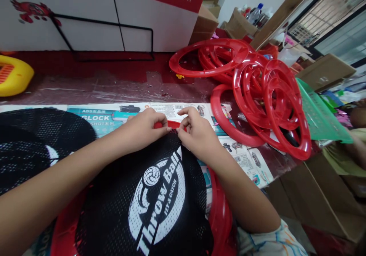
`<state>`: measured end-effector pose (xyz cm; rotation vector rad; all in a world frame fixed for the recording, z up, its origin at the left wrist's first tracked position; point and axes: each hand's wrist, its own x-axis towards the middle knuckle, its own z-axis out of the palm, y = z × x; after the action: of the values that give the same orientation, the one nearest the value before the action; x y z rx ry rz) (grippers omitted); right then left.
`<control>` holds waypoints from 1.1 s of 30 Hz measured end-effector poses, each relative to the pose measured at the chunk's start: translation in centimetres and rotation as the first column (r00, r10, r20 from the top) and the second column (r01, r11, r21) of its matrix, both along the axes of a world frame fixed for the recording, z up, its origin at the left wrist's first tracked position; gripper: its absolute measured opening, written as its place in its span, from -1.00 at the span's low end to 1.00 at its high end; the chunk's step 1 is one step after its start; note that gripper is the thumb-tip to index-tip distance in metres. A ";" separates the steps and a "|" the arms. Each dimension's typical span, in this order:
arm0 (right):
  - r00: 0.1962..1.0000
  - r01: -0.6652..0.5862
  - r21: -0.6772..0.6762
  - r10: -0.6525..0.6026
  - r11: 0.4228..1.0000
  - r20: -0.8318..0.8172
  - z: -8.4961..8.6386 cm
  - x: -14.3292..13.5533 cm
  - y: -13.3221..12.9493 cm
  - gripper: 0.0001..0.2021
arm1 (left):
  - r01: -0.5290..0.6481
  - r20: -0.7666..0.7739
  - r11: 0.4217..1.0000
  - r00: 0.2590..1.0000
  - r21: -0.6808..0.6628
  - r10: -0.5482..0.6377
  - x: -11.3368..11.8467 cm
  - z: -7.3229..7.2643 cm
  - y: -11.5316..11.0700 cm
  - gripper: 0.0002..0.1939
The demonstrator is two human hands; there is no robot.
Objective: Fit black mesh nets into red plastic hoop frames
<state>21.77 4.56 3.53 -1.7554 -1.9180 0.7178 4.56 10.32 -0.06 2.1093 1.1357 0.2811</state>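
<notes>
A black mesh net (114, 195) with white "Throw Ball" print lies over a red plastic ring (219, 214) in front of me. My left hand (147, 128) pinches the net's far edge against the red rim. Just to its right, my right hand (196, 134) has its thumb and fingers closed on the same edge. Part of the rim shows red between the two hands. More black mesh nets (68, 128) lie at the left, partly under my left forearm.
Red rings (220, 115) are piled at the right beside a green basket (323, 115). A white and red carton (94, 4) and black wire frame (152, 42) stand at the back. A yellow toy (21, 76) lies far left. Another person's arm (358, 141) shows at the right edge.
</notes>
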 end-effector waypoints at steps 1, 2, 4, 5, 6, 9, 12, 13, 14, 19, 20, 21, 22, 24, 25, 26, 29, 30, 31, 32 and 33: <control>1.000 0.005 -0.002 -0.005 1.000 0.004 0.0 0.0 0.0 -0.64 | -0.006 -0.011 1.000 1.000 0.008 0.006 0.0 0.0 -0.1 -0.72; 1.000 0.011 -0.003 -0.011 1.000 0.011 0.0 -0.1 0.0 -0.65 | -0.015 -0.023 1.000 1.000 0.016 0.016 0.1 0.0 -0.2 -0.71; 0.999 0.020 0.000 -0.020 1.000 0.032 0.0 -0.2 0.1 -0.66 | -0.036 -0.048 0.999 0.998 0.030 0.038 0.2 0.0 -0.4 -0.70; 0.999 0.021 0.005 -0.021 1.000 0.046 0.0 -0.2 0.1 -0.66 | -0.046 -0.059 0.998 0.997 0.036 0.048 0.3 0.0 -0.5 -0.70; 0.998 0.021 0.015 -0.022 1.000 0.061 0.0 -0.3 0.2 -0.67 | -0.056 -0.070 0.998 0.996 0.043 0.059 0.3 0.0 -0.6 -0.70; 0.994 0.023 0.019 -0.025 1.000 0.106 -0.1 -0.3 0.4 -0.67 | -0.088 -0.093 0.994 0.991 0.068 0.094 0.5 0.1 -0.9 -0.72; 0.990 0.035 -0.010 -0.034 0.999 0.137 -0.2 -0.4 0.7 -0.65 | -0.114 -0.106 0.989 0.987 0.091 0.124 0.8 0.3 -1.2 -0.73; 0.989 0.039 -0.016 -0.036 0.999 0.141 -0.2 -0.4 0.7 -0.65 | -0.116 -0.109 0.989 0.986 0.095 0.126 0.9 0.3 -1.3 -0.74; 0.989 0.040 -0.017 -0.037 0.999 0.145 -0.1 -0.3 0.7 -0.65 | -0.114 -0.111 0.989 0.986 0.099 0.124 0.9 0.3 -1.4 -0.75; 0.973 0.006 0.021 -0.010 1.000 0.231 1.5 0.6 -0.4 -0.84 | -0.085 -0.130 0.987 0.986 0.139 0.104 0.2 0.6 -1.1 -0.73; 0.965 -0.018 0.013 0.014 1.000 0.262 1.9 0.7 -0.8 -0.89 | -0.089 -0.142 0.984 0.984 0.153 0.111 -0.2 0.7 -0.9 -0.74; 0.950 -0.056 -0.010 0.056 0.998 0.308 2.1 0.7 -1.1 -0.88 | -0.093 -0.156 0.981 0.980 0.167 0.120 -0.6 0.9 -0.6 -0.76; 0.925 -0.100 -0.045 0.110 0.994 0.364 2.3 0.6 -1.5 -0.85 | -0.097 -0.172 0.979 0.977 0.179 0.128 -1.0 1.0 -0.4 -0.78; 0.847 -0.182 -0.123 0.219 0.976 0.484 1.9 -0.1 -2.1 -0.80 | -0.098 -0.193 0.975 0.972 0.198 0.137 -1.6 1.3 0.0 -0.80; 0.818 -0.199 -0.143 0.244 0.970 0.521 1.5 -0.6 -2.3 -0.79 | -0.092 -0.192 0.974 0.972 0.205 0.133 -1.8 1.3 0.1 -0.80; 0.797 -0.206 -0.150 0.255 0.967 0.547 1.0 -1.1 -2.4 -0.79 | -0.079 -0.183 0.975 0.976 0.210 0.118 -1.8 1.3 0.2 -0.78; 0.776 -0.206 -0.146 0.253 0.968 0.578 -0.4 -2.6 -2.6 -0.78 | 0.021 -0.100 0.979 0.995 0.202 -0.001 -1.4 1.1 0.2 -0.71; 0.773 -0.205 -0.144 0.250 0.968 0.583 -0.6 -2.9 -2.6 -0.77 | 0.070 -0.065 0.979 0.996 0.191 -0.058 -1.2 1.0 0.1 -0.70; 0.771 -0.203 -0.142 0.248 0.969 0.587 -0.7 -3.1 -2.6 -0.75 | 0.115 -0.030 0.977 0.993 0.179 -0.112 -1.0 0.9 0.1 -0.69; 0.771 -0.201 -0.140 0.245 0.969 0.588 -0.7 -3.2 -2.5 -0.74 | 0.151 -0.001 0.974 0.988 0.167 -0.153 -0.9 0.8 0.0 -0.69; 0.772 -0.201 -0.136 0.242 0.970 0.587 -0.6 -3.1 -2.5 -0.73 | 0.174 0.024 0.972 0.983 0.155 -0.180 -0.8 0.7 0.0 -0.69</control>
<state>18.64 2.03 2.95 -1.9809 -2.5820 0.3011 3.77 10.33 0.65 2.3126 0.9213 0.3311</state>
